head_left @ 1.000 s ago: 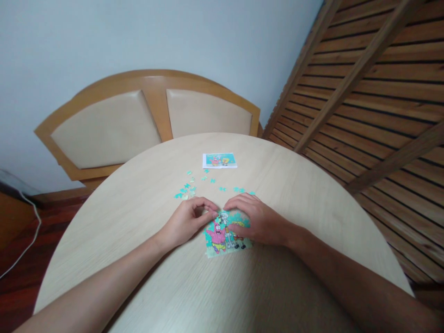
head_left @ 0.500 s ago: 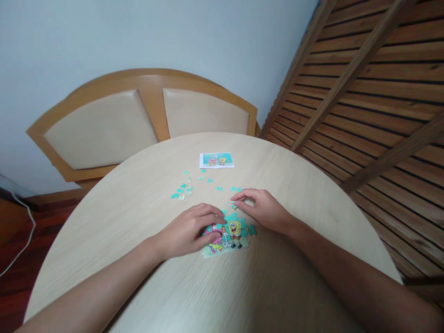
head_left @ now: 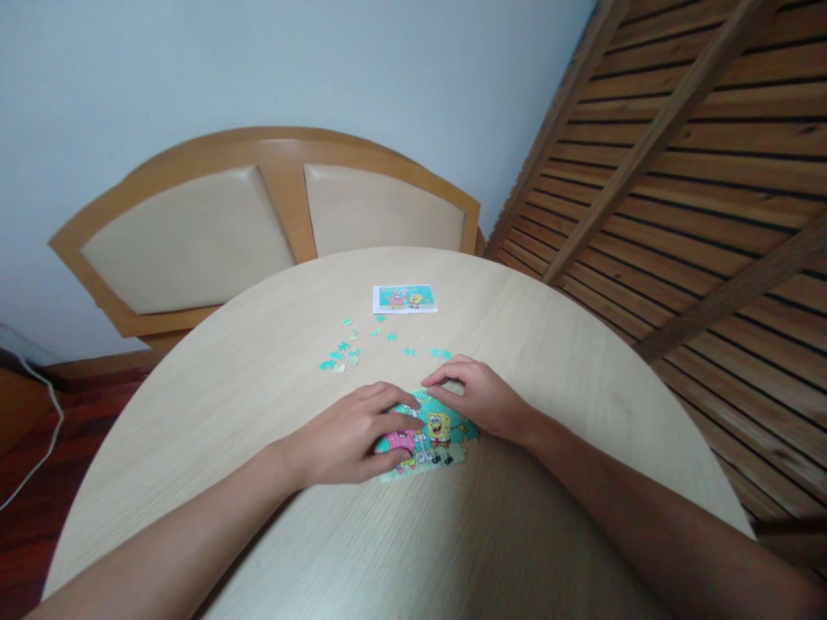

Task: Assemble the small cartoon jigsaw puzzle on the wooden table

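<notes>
A partly joined jigsaw puzzle (head_left: 440, 428) lies on the table in front of me, showing a yellow square cartoon figure and a pink one on turquoise. My left hand (head_left: 354, 433) rests over its left side, fingers spread and touching the surface, hiding part of the pink figure. At the puzzle's far edge my right hand (head_left: 470, 392) has thumb and index finger pinched together on a small puzzle piece, mostly covered by the fingertips. Loose turquoise puzzle pieces (head_left: 337, 355) lie scattered beyond my left hand, and a few more lie just beyond my right hand.
A picture card (head_left: 405, 299) with the same cartoon figures lies farther back on the round wooden table (head_left: 549, 362). Behind the table stands a padded bench back (head_left: 194, 237) against the wall. A slatted wooden panel (head_left: 678, 164) rises on the right.
My right hand has moved slightly left and nearer, bringing the puzzle piece to the puzzle's far edge. My left hand has shifted slightly, with its fingers flatter on the puzzle.
</notes>
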Available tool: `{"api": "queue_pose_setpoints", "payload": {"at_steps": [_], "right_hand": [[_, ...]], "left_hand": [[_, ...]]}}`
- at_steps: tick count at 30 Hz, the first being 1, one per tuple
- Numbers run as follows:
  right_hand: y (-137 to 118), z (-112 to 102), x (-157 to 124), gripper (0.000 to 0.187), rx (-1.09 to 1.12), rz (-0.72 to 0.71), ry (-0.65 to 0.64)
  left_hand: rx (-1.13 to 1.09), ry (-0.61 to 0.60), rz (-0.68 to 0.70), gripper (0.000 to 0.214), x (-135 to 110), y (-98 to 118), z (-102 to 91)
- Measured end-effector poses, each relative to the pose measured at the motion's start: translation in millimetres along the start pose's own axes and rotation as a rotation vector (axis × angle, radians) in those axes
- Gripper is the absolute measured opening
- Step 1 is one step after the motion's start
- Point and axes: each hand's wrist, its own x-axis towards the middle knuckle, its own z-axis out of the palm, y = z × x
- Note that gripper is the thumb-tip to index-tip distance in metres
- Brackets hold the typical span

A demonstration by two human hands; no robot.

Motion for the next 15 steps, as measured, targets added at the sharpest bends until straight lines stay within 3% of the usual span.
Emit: {"api": "queue_pose_setpoints", "payload": {"at_steps": [15], "right_hand": [[5.2, -0.8, -1.5, 0.007, -0.17, -0.118, -0.015]], "left_hand": [[0.001, 0.014, 0.028, 0.036, -0.2, -0.7, 0.4]]}}
